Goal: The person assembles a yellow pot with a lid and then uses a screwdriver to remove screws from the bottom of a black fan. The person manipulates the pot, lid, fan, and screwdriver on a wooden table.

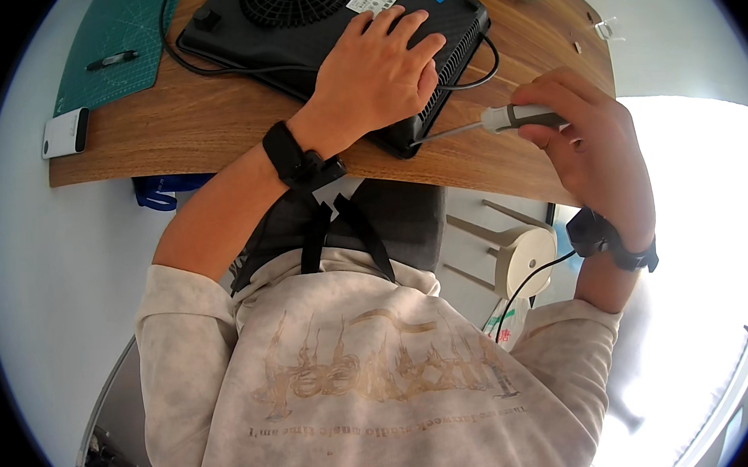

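Note:
A black induction cooktop (238,49) lies underside up on the wooden table, its round fan grille (298,0) and stuck-on labels showing. My left hand (377,79) rests flat on it, fingers spread, near its right side. In my right hand (595,143) is a screwdriver (497,120) with a grey and white handle, gripped with the fingers closed round it. The thin shaft points left, and its tip meets the cooktop's near right corner. Whether the tip sits in a screw is too small to tell.
The cooktop's black cord (210,70) loops along its left side. On the table (155,148) lie a green cutting mat (125,86) with a black pen (112,60), and a small white box (65,134) at the edge. A beige stool (526,263) stands below, right.

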Available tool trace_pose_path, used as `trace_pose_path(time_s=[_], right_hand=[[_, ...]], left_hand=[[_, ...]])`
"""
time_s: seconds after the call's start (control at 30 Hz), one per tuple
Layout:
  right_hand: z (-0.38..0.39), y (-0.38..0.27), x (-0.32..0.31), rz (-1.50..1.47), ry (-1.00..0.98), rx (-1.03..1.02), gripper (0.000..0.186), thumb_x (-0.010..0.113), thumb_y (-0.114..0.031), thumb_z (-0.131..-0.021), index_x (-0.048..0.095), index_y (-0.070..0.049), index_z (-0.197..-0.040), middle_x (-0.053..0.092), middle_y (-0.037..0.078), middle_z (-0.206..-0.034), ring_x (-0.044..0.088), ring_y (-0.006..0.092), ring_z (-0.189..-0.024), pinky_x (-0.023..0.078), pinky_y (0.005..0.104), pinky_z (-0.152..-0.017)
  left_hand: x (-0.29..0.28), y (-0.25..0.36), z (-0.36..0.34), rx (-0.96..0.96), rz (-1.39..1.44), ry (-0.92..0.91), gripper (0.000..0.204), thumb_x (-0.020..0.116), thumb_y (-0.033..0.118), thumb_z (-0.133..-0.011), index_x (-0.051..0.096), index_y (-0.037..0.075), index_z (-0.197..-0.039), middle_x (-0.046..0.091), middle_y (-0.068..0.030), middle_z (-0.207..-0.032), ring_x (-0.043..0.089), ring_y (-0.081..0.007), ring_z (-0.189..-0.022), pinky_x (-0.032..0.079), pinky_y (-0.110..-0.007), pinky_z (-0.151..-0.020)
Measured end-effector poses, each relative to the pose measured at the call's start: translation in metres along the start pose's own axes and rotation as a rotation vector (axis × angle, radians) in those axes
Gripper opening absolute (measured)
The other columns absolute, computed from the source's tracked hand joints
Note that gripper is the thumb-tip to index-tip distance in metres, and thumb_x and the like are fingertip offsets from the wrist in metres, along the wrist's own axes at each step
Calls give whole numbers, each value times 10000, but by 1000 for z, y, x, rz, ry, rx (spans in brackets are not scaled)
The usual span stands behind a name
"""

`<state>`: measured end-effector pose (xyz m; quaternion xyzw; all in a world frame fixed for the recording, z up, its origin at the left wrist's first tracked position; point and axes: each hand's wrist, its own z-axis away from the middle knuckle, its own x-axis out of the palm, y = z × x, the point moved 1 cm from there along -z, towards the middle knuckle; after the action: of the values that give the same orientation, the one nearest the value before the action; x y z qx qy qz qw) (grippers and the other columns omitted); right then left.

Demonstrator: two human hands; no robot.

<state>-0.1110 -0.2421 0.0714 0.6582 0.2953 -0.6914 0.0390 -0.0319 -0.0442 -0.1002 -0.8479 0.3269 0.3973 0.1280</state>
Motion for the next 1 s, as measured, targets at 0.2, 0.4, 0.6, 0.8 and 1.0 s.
trace_pose_path(time_s=[0.2, 0.4, 0.6, 0.8, 1.0], right_hand=[[17, -14, 5, 126, 43, 20, 222, 820, -214, -873, 720, -65, -1002, 665, 89, -825, 630, 263, -575, 493, 353, -531], [28, -38, 20, 397, 88, 8, 387, 777, -399, -924, 630, -66, -793, 570, 51, -585, 567, 265, -473, 428, 365, -453], [24, -40, 16, 260, 35, 165, 396, 800, -420, -896, 656, -59, -823, 630, 56, -611, 588, 272, -491, 456, 347, -472], [31, -20, -6, 41, 68, 85, 280, 860, -92, -771, 730, -30, -1012, 733, 96, -918, 708, 273, -769, 566, 332, -658], [26, -9, -1, 13, 75, -85, 316, 801, 67, -726, 741, -22, -1023, 724, 104, -1051, 717, 283, -892, 583, 345, -733]], left_hand=[[-1, 1, 1, -6, 20, 8, 348, 608, 241, -963, 693, 149, -1287, 648, -90, -1381, 614, -267, -1255, 485, -420, -1024], [-1, 1, 0, -3, 13, 24, 337, 614, 242, -956, 698, 151, -1269, 652, -88, -1375, 614, -271, -1258, 486, -422, -1021], [-3, 0, 1, -18, 8, 16, 343, 611, 238, -953, 690, 154, -1277, 649, -88, -1382, 611, -272, -1264, 485, -426, -1028], [1, 4, -2, -1, 39, 2, 341, 615, 237, -953, 697, 149, -1271, 649, -94, -1385, 612, -277, -1267, 487, -426, -1026], [0, -1, 2, -1, 15, 36, 331, 612, 236, -958, 703, 146, -1264, 661, -95, -1360, 614, -280, -1261, 488, -425, -1025]])
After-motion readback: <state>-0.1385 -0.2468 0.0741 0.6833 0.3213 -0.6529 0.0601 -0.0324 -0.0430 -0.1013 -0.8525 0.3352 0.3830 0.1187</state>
